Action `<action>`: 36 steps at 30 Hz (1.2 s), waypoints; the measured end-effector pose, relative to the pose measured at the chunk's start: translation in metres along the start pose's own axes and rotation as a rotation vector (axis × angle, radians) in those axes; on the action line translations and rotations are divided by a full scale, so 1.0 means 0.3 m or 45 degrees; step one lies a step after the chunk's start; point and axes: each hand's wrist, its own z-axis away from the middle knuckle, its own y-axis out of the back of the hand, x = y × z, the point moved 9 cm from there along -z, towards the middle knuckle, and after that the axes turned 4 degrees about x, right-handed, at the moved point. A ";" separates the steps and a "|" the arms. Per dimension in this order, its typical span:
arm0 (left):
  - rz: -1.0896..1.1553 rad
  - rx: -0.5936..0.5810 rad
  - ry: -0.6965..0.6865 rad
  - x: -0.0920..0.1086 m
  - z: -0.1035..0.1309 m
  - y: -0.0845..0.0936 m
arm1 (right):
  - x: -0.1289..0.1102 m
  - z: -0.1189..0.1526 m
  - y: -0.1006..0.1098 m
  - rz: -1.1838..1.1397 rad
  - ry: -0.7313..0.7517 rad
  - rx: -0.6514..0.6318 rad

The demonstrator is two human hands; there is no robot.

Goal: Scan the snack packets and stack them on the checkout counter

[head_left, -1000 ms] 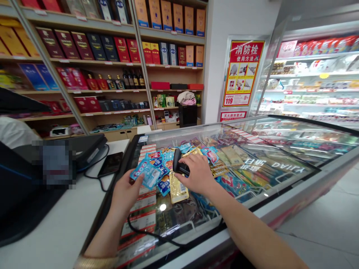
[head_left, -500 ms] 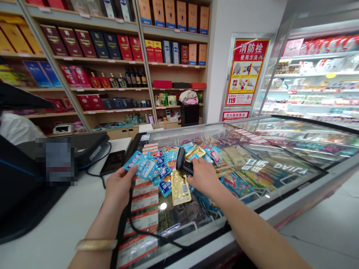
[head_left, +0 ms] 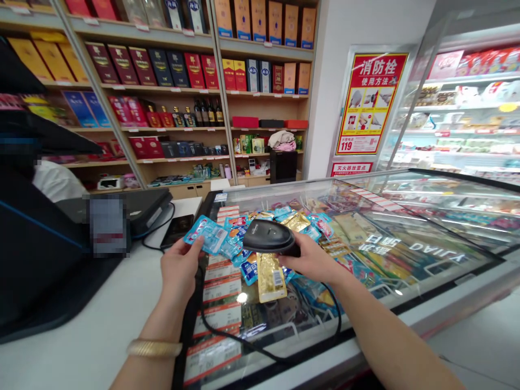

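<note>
Left hand (head_left: 181,264) is clamping a blue packet (head_left: 208,234) between thumb and fingers, over the glass surface (head_left: 369,225) near its left edge. Packet is looking flat and glossy, pale print on one end, white barcode patch on the other. Right hand (head_left: 312,260) is gripping a black scanner (head_left: 268,236), rounded head pointing left toward the packet. Shiny gold packet (head_left: 271,279), barcode showing, is lying just below the scanner.

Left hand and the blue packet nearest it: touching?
Touching. The head view shows the left hand pinching the blue packet at its lower left edge, thumb over its face.
</note>
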 end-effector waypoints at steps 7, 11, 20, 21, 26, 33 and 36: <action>-0.069 -0.067 -0.039 0.012 0.017 -0.026 | 0.047 0.007 -0.055 0.203 -0.137 -0.088; -0.102 -0.102 -0.045 0.017 0.031 -0.037 | 0.067 0.002 -0.051 0.315 -0.168 -0.027; -0.160 -0.132 -0.094 0.016 0.033 -0.047 | 0.107 -0.011 -0.055 0.317 -0.190 -0.036; -0.156 -0.130 -0.098 0.017 0.033 -0.047 | 0.109 -0.013 -0.057 0.311 -0.185 -0.044; -0.185 -0.112 -0.101 0.025 0.038 -0.044 | 0.113 -0.013 -0.055 0.298 -0.196 -0.053; -0.189 -0.124 -0.109 0.014 0.040 -0.050 | 0.102 -0.013 -0.053 0.295 -0.175 -0.030; -0.254 -0.100 -0.166 0.035 0.025 -0.032 | 0.098 -0.013 -0.045 0.293 -0.171 0.002</action>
